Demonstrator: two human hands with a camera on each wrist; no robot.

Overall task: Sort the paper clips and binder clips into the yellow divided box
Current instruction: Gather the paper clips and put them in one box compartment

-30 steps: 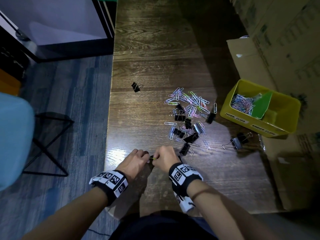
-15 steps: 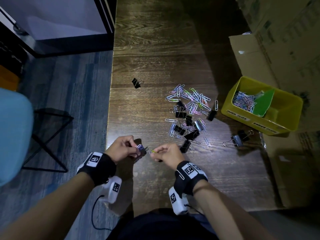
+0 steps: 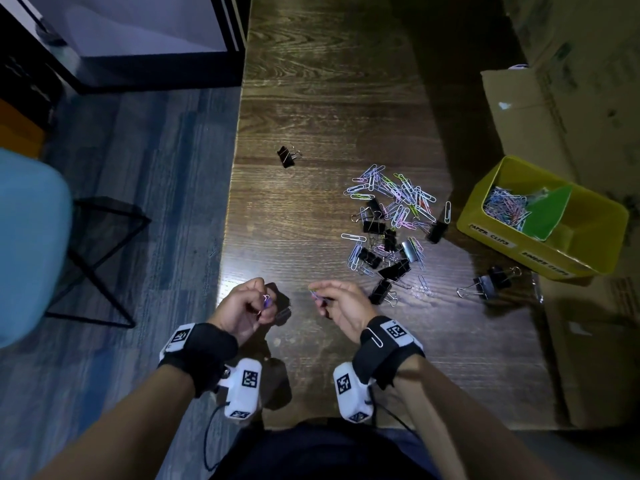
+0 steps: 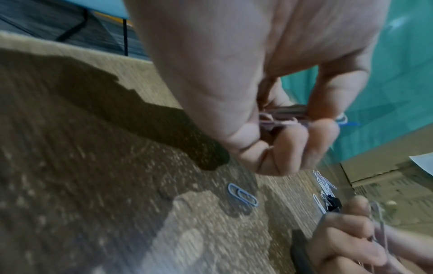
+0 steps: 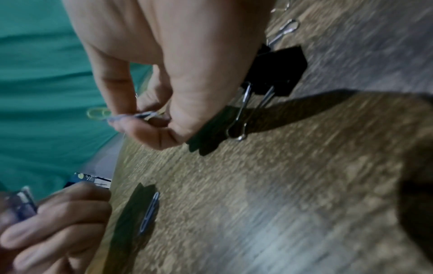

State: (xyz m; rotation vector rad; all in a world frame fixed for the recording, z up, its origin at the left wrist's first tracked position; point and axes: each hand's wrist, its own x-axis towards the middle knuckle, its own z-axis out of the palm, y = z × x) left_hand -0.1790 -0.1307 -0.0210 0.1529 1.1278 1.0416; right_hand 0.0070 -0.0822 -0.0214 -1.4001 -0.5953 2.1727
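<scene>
My left hand (image 3: 258, 301) hovers near the table's front left, fingers curled round a small bunch of paper clips (image 4: 279, 120), one purple (image 3: 266, 300). A short way to its right, my right hand (image 3: 323, 296) pinches a few paper clips (image 5: 121, 115), a yellow one (image 5: 97, 113) sticking out. A single blue paper clip (image 4: 242, 194) lies on the wood between them. The mixed pile of paper clips and black binder clips (image 3: 391, 223) lies beyond the right hand. The yellow divided box (image 3: 588, 209) stands at the right, with paper clips (image 3: 504, 207) in its left compartment beside a green divider (image 3: 547, 213).
A lone binder clip (image 3: 286, 156) lies far left on the wooden table (image 3: 329, 98); two more binder clips (image 3: 490, 280) sit near the box. Cardboard boxes (image 3: 554, 81) line the right side. A blue chair (image 3: 31, 237) stands on the floor at left.
My hands, which met at the table's front edge, have pulled apart, each keeping some paper clips. The left hand moved left, the right one stayed near the pile.
</scene>
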